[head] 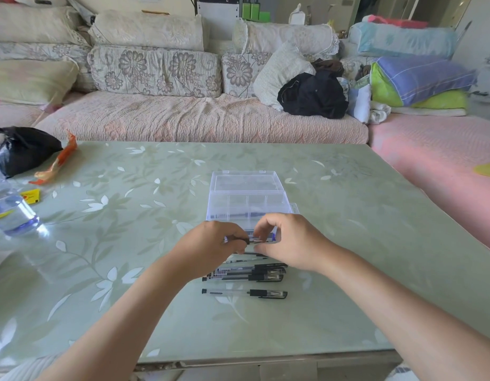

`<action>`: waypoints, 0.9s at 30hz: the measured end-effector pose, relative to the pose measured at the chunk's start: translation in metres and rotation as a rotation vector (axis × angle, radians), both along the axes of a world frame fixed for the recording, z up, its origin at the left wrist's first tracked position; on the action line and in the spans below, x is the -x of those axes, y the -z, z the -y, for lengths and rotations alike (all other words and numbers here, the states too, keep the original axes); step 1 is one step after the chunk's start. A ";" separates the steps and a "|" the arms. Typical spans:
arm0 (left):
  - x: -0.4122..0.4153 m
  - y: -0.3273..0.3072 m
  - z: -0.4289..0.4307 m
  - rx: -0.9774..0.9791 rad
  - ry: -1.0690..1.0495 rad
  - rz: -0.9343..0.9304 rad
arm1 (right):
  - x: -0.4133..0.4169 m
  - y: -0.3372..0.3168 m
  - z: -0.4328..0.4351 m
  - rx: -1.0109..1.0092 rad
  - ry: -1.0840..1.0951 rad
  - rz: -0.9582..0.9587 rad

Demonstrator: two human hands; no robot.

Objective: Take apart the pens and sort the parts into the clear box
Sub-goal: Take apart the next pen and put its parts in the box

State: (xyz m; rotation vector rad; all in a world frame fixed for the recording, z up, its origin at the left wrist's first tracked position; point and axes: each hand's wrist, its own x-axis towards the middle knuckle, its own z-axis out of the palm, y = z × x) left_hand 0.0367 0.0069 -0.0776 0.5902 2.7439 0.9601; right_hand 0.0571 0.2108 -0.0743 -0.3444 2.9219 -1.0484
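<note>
A clear box (248,200) with its lid folded back stands at the middle of the green table (348,215); its compartments hold a few dark pen parts. Just in front of it, my left hand (213,247) and my right hand (286,243) both grip one pen (256,240), the left on its dark end, the right pinching the clear barrel near a blue part. Below my hands lies a pile of several black-capped pens (246,273). One more pen (243,293) lies alone nearer to me.
A water bottle (11,213) lies at the left edge, with a yellow card (30,196), an orange wrapper (57,163) and a black bag (22,149) behind it. A sofa with cushions runs along the table's far side.
</note>
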 end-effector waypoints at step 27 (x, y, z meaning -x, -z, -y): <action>0.004 0.001 0.004 -0.026 0.024 -0.001 | 0.007 0.000 0.006 -0.086 -0.016 0.033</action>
